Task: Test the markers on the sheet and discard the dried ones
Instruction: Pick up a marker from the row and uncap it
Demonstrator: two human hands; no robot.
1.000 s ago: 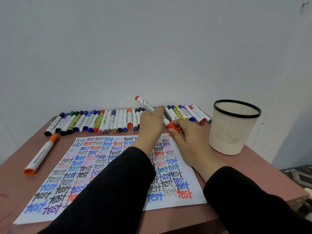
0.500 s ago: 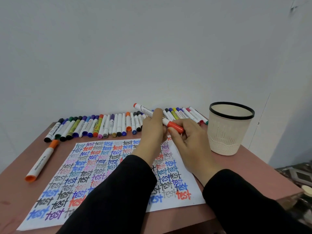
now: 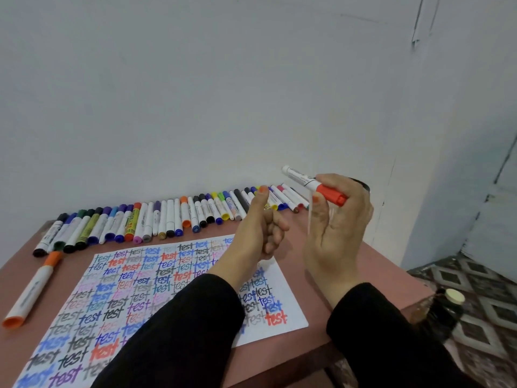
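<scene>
My right hand (image 3: 338, 236) grips a white marker with a red cap (image 3: 331, 194), raised at the right above the table, white end pointing up and left. My left hand (image 3: 260, 231) hovers over the top right of the test sheet (image 3: 156, 278), fingers curled, thumb up, holding nothing. The sheet is covered with the word "test" in many colours. A row of several markers (image 3: 167, 219) lies along the wall. The bin is almost hidden behind my right hand; only a bit of its black rim (image 3: 363, 186) shows.
A large orange-capped marker (image 3: 33, 289) lies alone on the brown table (image 3: 349, 264), left of the sheet. A dark bottle with a pale cap (image 3: 444, 306) stands on the patterned floor past the table's right edge. A wall runs close behind.
My left hand has let go of the red-capped marker and drawn back. My right hand has carried the marker up and to the right, in front of the bin.
</scene>
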